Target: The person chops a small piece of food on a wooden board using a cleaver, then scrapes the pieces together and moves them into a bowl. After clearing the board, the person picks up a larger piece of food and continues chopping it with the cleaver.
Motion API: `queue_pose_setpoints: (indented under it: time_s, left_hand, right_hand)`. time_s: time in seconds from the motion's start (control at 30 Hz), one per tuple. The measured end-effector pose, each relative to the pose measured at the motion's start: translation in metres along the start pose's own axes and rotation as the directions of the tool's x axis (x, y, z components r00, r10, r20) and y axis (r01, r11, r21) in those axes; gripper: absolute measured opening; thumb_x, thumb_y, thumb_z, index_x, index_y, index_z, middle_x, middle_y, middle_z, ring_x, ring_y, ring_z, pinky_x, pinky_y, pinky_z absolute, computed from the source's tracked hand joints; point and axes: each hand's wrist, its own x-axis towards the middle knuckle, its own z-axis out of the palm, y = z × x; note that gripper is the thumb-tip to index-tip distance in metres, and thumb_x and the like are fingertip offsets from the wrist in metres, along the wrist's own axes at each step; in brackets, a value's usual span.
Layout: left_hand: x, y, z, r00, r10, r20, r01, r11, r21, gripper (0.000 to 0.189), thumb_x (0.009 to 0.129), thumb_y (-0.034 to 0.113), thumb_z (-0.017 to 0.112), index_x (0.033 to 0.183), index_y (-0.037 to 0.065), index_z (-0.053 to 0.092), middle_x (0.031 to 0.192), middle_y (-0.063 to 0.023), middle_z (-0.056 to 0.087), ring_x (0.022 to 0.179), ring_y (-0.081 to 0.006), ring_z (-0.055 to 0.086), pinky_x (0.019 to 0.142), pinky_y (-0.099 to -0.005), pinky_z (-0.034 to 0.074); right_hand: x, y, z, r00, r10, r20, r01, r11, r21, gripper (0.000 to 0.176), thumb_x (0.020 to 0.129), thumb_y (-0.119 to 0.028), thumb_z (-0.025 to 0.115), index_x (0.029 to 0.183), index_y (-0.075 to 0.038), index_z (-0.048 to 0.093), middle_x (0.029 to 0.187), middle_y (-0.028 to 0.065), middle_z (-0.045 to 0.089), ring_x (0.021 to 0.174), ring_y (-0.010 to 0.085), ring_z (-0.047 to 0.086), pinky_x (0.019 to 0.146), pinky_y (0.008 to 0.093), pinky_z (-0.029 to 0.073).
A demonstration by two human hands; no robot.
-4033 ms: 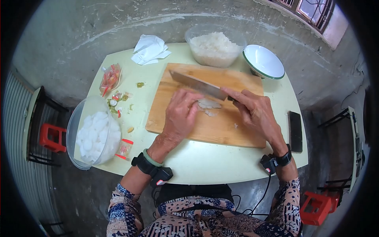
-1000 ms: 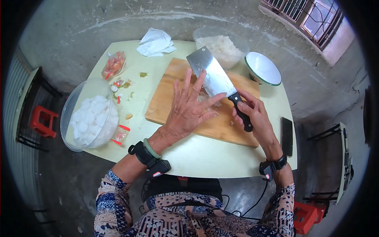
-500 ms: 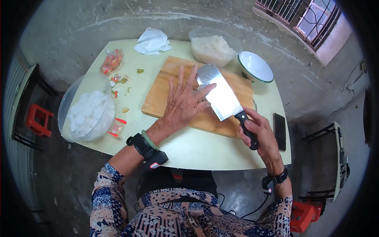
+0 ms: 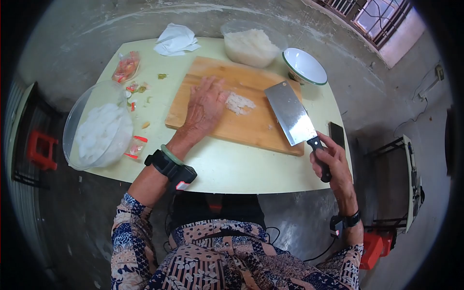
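My right hand (image 4: 333,162) is wrapped round the black handle of a cleaver (image 4: 292,113). The broad blade is tilted over the right part of a wooden cutting board (image 4: 261,137). Beside a small heap of chopped white food (image 4: 239,103) on that board is my left hand (image 4: 205,106), back upward, fingers stretched out and slightly blurred. Its fingertips are close to the heap's left edge; whether they touch it is hard to make out. Nothing shows in the left hand.
A clear bowl of white pieces (image 4: 104,130) stands at the left, near a bag of reddish food (image 4: 126,66) and scraps. Behind the board are white paper (image 4: 176,39), a tub of pale shredded food (image 4: 251,46) and an enamel bowl (image 4: 305,66). A phone (image 4: 336,135) lies right.
The cleaver has moved right, away from my left hand, which no longer touches its blade. My left hand has shifted left, and the white heap is now uncovered. The view has shifted slightly.
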Motion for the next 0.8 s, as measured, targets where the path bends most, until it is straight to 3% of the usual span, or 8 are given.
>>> queue_pose_setpoints:
  time_s: [0.07,0.3,0.5,0.67,0.8]
  left_hand:
    - [0.000,0.004,-0.005,1.000,0.003,-0.004,-0.003,0.997,-0.081,0.049,0.109,0.031,0.050,0.148,0.001,0.054,0.155,-0.0252,0.049,0.146,-0.0446,0.041,0.122,-0.0545,0.029]
    - [-0.003,-0.004,0.019,0.998,0.068,-0.005,-0.068,0.992,-0.104,0.048,0.108,0.027,0.051,0.147,-0.001,0.053,0.152,-0.0316,0.049,0.147,-0.0459,0.041,0.123,-0.0517,0.031]
    - [-0.010,0.014,0.020,0.991,0.128,0.029,-0.124,0.984,-0.127,0.051,0.107,0.024,0.052,0.152,-0.001,0.047,0.153,-0.0382,0.044,0.146,-0.0535,0.037,0.123,-0.0554,0.029]
    - [-0.011,0.025,0.021,0.985,0.112,0.131,-0.088,0.981,-0.171,0.055,0.107,0.023,0.052,0.155,-0.002,0.042,0.159,-0.0428,0.029,0.149,-0.0586,0.028,0.125,-0.0573,0.025]
    - [-0.012,0.026,0.023,1.000,0.017,0.024,-0.011,0.979,-0.205,0.056,0.107,0.024,0.052,0.156,-0.001,0.040,0.161,-0.0411,0.026,0.152,-0.0577,0.022,0.126,-0.0566,0.023]
  right_hand:
    - [-0.006,0.010,0.002,0.999,0.009,-0.042,-0.008,1.000,0.009,0.060,0.100,-0.009,0.063,0.157,-0.001,0.044,0.081,0.0071,0.066,0.057,0.0094,0.057,0.048,0.0252,0.044]
    - [-0.011,0.024,0.025,0.999,0.004,-0.042,-0.006,0.999,-0.043,0.061,0.103,-0.006,0.058,0.160,-0.001,0.038,0.085,0.0065,0.065,0.060,0.0104,0.059,0.049,0.0262,0.052]
    - [0.003,0.021,0.075,0.995,-0.009,0.101,0.011,1.000,-0.022,0.062,0.104,-0.003,0.054,0.163,-0.003,0.033,0.084,0.0063,0.061,0.062,0.0113,0.061,0.051,0.0276,0.053]
    - [0.017,0.021,0.115,0.976,-0.027,0.215,0.026,1.000,0.008,0.065,0.105,-0.003,0.053,0.165,-0.006,0.030,0.086,0.0071,0.061,0.062,0.0127,0.061,0.052,0.0284,0.055]
    - [0.031,0.026,0.134,0.937,-0.073,0.342,0.034,0.992,0.121,0.063,0.107,-0.007,0.055,0.163,0.000,0.028,0.091,0.0086,0.064,0.067,0.0132,0.062,0.055,0.0286,0.056]
